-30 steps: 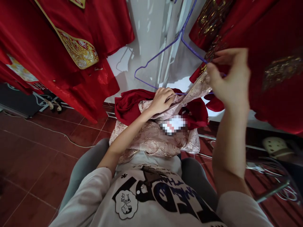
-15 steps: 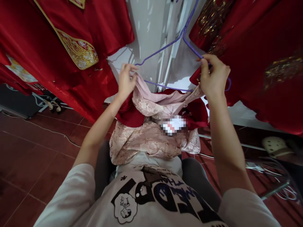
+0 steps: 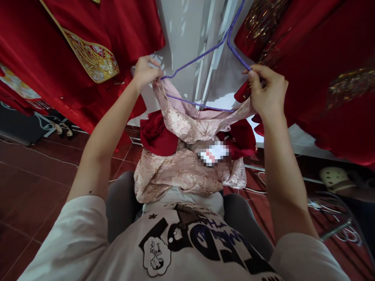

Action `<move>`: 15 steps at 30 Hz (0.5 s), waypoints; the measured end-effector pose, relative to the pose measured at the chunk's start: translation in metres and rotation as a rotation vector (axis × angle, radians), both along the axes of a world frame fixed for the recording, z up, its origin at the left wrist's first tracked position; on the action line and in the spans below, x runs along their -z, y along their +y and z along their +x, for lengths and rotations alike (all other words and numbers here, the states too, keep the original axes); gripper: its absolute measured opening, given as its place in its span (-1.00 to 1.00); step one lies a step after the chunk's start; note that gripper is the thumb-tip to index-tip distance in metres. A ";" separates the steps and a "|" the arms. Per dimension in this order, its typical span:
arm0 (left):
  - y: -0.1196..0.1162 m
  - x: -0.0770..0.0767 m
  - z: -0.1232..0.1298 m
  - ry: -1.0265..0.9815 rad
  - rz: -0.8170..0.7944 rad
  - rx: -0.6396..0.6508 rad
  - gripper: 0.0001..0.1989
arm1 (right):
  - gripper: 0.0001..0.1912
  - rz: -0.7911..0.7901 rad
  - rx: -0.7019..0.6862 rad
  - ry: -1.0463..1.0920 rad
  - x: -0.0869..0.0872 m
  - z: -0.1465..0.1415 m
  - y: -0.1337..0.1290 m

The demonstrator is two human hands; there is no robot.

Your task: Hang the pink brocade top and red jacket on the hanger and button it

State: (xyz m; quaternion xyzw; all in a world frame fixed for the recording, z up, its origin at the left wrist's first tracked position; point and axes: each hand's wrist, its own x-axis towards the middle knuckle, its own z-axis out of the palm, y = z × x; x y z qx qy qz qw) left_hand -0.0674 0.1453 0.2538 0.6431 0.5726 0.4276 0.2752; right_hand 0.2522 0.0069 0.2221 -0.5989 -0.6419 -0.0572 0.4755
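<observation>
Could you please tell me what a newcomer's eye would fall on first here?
Probably the pink patterned garment near the centre, stretched between the left hand and the right hand, and the purple hanger reaching above it. The red garments at upper left and upper right, decorated in gold, likely come next.

Purple hanger [image 3: 229, 32] between your left fingers [image 3: 156, 73] and right fingers [image 3: 254, 80]! | Pale pink garment [image 3: 190, 128] below them, glinting coppery, leafy pattern | Left of your fingers: bright red garment [image 3: 137, 33], gold-embroidered panel [image 3: 98, 62] | Right: darker red garment [image 3: 316, 39], gold motifs [image 3: 348, 88]
</observation>
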 end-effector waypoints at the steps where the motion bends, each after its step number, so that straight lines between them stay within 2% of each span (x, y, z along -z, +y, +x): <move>1: -0.005 -0.005 0.011 0.009 0.024 0.021 -0.72 | -0.64 -0.002 -0.004 -0.001 0.000 0.000 0.000; 5: -0.024 -0.011 0.048 0.020 0.098 0.113 -0.81 | -0.65 0.041 -0.027 0.003 0.003 0.002 0.002; 8: -0.032 -0.006 0.056 -0.042 0.063 0.166 -0.83 | -0.66 0.065 -0.055 0.028 0.004 0.004 0.005; 12: -0.030 0.003 0.036 -0.127 0.022 0.235 -0.77 | -0.66 0.058 -0.053 0.029 0.008 0.007 0.011; 15: -0.019 0.016 0.007 -0.121 0.071 0.163 -0.74 | -0.67 0.063 -0.057 0.029 0.010 0.007 0.015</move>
